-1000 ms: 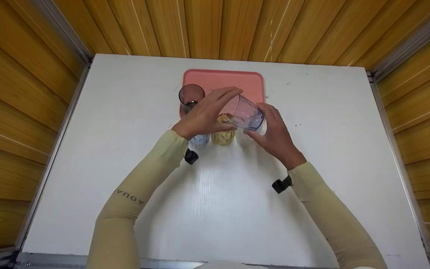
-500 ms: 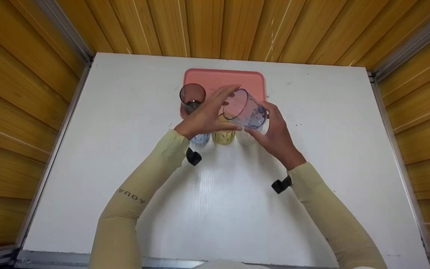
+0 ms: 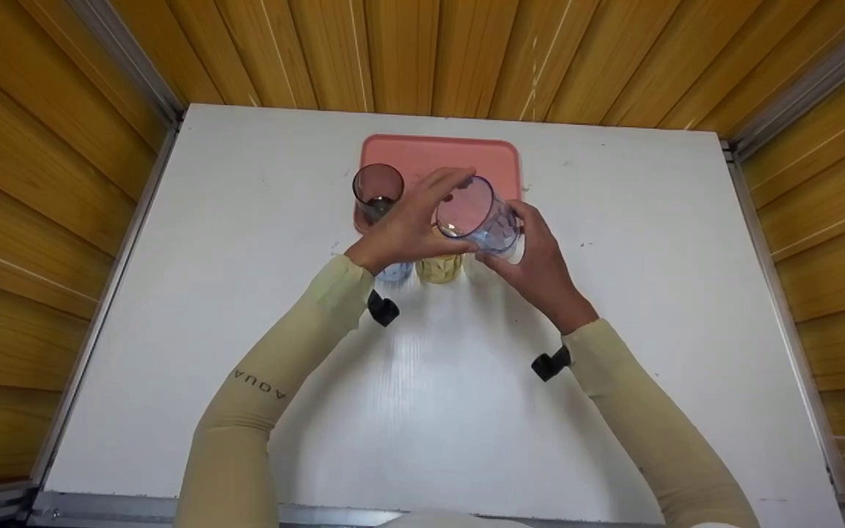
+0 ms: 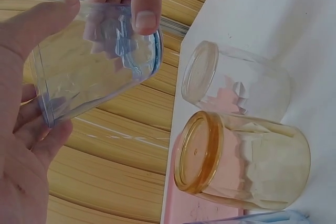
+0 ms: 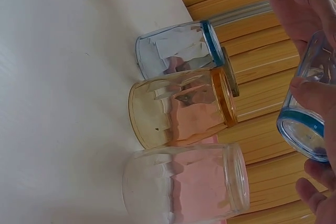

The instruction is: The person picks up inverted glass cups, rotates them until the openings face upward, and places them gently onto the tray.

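A blue-tinted clear drinking glass [image 3: 494, 226] is held tilted between both hands, above the table. My left hand [image 3: 411, 224] grips it at the mouth end, thumb on one side and fingers on the other. Thumb and fingers of my right hand [image 3: 540, 264] hold it near its thick base. Beneath stand upside-down glasses in a row: a yellow one [image 3: 439, 271], a light blue one [image 3: 394, 273] and a colourless one [image 4: 262, 85]. A dark brown glass [image 3: 378, 183] with its mouth up overlaps the light blue one in the head view, partly hidden by my left hand.
A pink tray [image 3: 441, 150] lies behind the glasses on the white table [image 3: 422, 411]. Wood-look panels [image 3: 437, 59] wall off the back and both sides. A black wrist camera [image 3: 383, 309] hangs below the left sleeve, another [image 3: 551, 364] by the right.
Between both hands, the held glass has turned so its mouth faces more toward the head camera. The hands have shifted only slightly; the other glasses and the tray stay put.
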A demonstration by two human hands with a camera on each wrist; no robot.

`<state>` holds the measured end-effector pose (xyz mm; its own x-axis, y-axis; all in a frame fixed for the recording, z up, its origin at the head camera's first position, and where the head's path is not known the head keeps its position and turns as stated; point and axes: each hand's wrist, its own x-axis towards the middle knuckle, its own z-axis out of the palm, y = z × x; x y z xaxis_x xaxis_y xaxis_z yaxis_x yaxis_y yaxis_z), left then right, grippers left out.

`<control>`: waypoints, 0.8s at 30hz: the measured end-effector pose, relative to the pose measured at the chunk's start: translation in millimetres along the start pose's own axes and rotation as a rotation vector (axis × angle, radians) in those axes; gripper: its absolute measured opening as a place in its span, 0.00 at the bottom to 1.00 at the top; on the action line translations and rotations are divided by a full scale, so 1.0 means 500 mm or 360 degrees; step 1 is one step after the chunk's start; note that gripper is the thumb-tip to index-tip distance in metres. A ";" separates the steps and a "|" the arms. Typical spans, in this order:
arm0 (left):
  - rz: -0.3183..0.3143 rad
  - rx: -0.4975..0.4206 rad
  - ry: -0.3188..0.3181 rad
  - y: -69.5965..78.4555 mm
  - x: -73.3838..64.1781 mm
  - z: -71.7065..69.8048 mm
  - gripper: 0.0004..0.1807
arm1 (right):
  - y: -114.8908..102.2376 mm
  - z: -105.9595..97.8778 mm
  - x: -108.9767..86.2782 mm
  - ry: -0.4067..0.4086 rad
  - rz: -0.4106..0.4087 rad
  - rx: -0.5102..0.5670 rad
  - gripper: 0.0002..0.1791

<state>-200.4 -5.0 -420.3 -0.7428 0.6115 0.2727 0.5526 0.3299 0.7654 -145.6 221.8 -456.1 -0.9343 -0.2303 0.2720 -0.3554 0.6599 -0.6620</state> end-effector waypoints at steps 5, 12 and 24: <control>0.0010 0.0096 0.0015 0.001 0.000 0.000 0.51 | 0.000 -0.001 0.001 0.0003 -0.0011 0.0000 0.47; 0.0047 0.0245 0.0029 0.009 -0.001 0.001 0.51 | -0.009 -0.006 0.004 -0.0003 -0.0007 -0.0006 0.49; 0.0059 0.0397 -0.0001 0.037 -0.003 0.008 0.53 | -0.016 0.005 0.006 0.0031 0.0013 0.0021 0.50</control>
<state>-187.2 3.1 -408.9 -0.7199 0.6271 0.2975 0.6558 0.4743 0.5873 -145.3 214.0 -451.8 -0.9365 -0.2109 0.2803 -0.3484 0.6521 -0.6733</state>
